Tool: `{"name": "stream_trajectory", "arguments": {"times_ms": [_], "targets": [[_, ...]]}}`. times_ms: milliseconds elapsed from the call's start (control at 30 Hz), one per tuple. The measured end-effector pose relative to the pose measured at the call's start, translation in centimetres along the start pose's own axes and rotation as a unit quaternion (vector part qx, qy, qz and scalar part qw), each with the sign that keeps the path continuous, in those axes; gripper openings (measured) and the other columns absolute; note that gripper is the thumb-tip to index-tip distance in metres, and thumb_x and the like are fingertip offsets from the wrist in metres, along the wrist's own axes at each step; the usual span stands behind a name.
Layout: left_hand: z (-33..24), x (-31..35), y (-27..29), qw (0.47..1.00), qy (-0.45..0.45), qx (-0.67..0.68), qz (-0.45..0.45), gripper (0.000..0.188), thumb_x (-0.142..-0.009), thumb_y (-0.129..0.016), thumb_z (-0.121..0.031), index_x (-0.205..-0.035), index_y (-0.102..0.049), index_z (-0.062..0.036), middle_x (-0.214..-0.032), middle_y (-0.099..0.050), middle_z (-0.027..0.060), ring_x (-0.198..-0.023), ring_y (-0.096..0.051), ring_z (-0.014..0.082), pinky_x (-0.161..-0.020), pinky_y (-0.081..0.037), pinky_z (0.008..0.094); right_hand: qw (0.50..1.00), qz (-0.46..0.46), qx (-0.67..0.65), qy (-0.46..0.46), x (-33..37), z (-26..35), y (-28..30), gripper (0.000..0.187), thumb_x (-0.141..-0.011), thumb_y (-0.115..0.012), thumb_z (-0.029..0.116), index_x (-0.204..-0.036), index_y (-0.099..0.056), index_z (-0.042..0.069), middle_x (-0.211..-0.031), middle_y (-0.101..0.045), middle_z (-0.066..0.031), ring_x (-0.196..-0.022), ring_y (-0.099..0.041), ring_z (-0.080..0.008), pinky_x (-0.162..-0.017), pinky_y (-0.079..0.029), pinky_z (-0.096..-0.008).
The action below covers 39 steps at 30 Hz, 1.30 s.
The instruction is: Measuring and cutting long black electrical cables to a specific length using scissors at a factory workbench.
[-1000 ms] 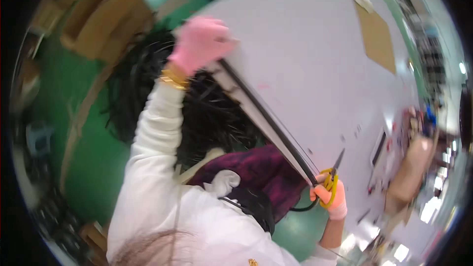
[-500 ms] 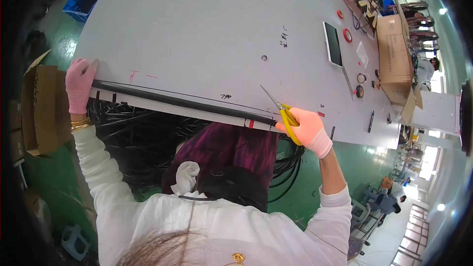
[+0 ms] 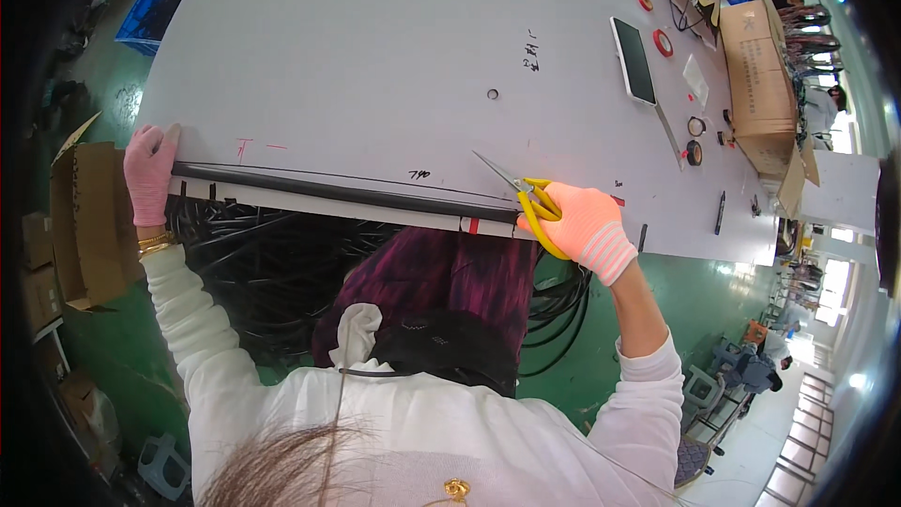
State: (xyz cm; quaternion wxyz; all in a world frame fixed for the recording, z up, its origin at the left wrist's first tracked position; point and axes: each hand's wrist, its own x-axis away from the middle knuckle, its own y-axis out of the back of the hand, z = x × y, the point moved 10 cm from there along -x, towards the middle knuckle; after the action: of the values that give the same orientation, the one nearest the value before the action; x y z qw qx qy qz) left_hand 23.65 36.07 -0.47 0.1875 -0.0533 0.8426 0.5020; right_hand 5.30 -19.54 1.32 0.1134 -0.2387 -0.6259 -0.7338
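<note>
A long black cable [image 3: 338,192] lies stretched along the near edge of the big white table [image 3: 375,56]. My left hand [image 3: 150,172], in a pink glove, presses the cable's left end at the table corner. My right hand [image 3: 582,225], in an orange glove, grips yellow-handled scissors [image 3: 521,192] at the cable's right end, blades pointing up-left over the table. A red mark and a white strip run along the table edge beside the scissors.
A heap of black cables [image 3: 282,272] hangs below the table edge. A flat dark panel [image 3: 633,61], tape rolls [image 3: 663,42] and a cardboard box [image 3: 760,84] sit at the far right. Another cardboard box [image 3: 84,225] stands on the green floor at left.
The view has steadied over the table. My left hand has settled on the cable's left end, and my right hand with the scissors stays at the right end.
</note>
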Motion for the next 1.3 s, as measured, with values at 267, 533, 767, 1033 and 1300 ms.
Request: {"name": "stream_trajectory", "arguments": {"times_ms": [267, 533, 767, 1033, 1300], "targets": [[-16.0, 2.7, -4.1, 0.993, -0.022, -0.111, 0.038, 0.024, -0.088, -0.067, -0.013, -0.111, -0.064, -0.0071, -0.107, -0.063, 0.0111, -0.106, -0.059, 0.0331, -0.095, -0.046, 0.0452, 0.999, 0.026, 0.038, -0.006, -0.9, -0.6, -1.1, 0.043, -0.089, -0.071, 0.051, -0.109, -0.073, 0.013, -0.084, -0.075, -0.0099, -0.078, -0.072, -0.0332, -0.070, -0.056, -0.0425], [-41.7, 10.8, -13.8, 0.947, -0.208, 0.105, 0.221, 0.030, -0.075, -0.080, -0.038, -0.094, -0.072, -0.0174, -0.098, -0.064, 0.0010, -0.099, -0.060, 0.0253, -0.094, -0.043, 0.0430, 0.999, 0.026, 0.012, 0.016, -0.4, -0.2, -0.4, 0.039, -0.091, -0.063, 0.050, -0.104, -0.073, 0.014, -0.090, -0.076, -0.0122, -0.085, -0.073, -0.0334, -0.073, -0.057, -0.0430], [-42.8, 10.1, -14.0, 0.950, -0.209, 0.075, 0.218, 0.029, -0.072, -0.082, -0.039, -0.088, -0.072, -0.0164, -0.089, -0.064, 0.0021, -0.090, -0.062, 0.0257, -0.085, -0.046, 0.0416, 0.998, -0.028, -0.023, 0.056, -0.1, -0.5, -0.7, 0.036, -0.091, -0.066, 0.047, -0.099, -0.072, 0.013, -0.081, -0.074, -0.0099, -0.076, -0.072, -0.0324, -0.069, -0.056, -0.0431], [-42.9, 9.8, -14.4, 0.921, -0.224, 0.115, 0.298, 0.021, -0.075, -0.078, -0.028, -0.087, -0.073, -0.0114, -0.086, -0.067, 0.0061, -0.092, -0.064, 0.0277, -0.084, -0.048, 0.0407, 0.873, -0.308, -0.356, 0.127, 6.0, -3.5, 1.0, 0.021, -0.086, -0.078, 0.019, -0.091, -0.064, 0.004, -0.074, -0.068, -0.0078, -0.063, -0.065, -0.0270, -0.061, -0.051, -0.0362], [-42.6, 9.8, -13.7, 0.859, -0.093, 0.241, 0.442, 0.019, -0.079, -0.074, -0.014, -0.090, -0.069, 0.0008, -0.085, -0.065, 0.0130, -0.077, -0.063, 0.0294, -0.074, -0.052, 0.0362, 0.764, -0.099, -0.627, 0.120, 13.1, 1.6, -13.5, 0.035, -0.098, -0.069, 0.029, -0.107, -0.054, -0.001, -0.091, -0.059, -0.0050, -0.078, -0.056, -0.0159, -0.076, -0.049, -0.0288]]}}
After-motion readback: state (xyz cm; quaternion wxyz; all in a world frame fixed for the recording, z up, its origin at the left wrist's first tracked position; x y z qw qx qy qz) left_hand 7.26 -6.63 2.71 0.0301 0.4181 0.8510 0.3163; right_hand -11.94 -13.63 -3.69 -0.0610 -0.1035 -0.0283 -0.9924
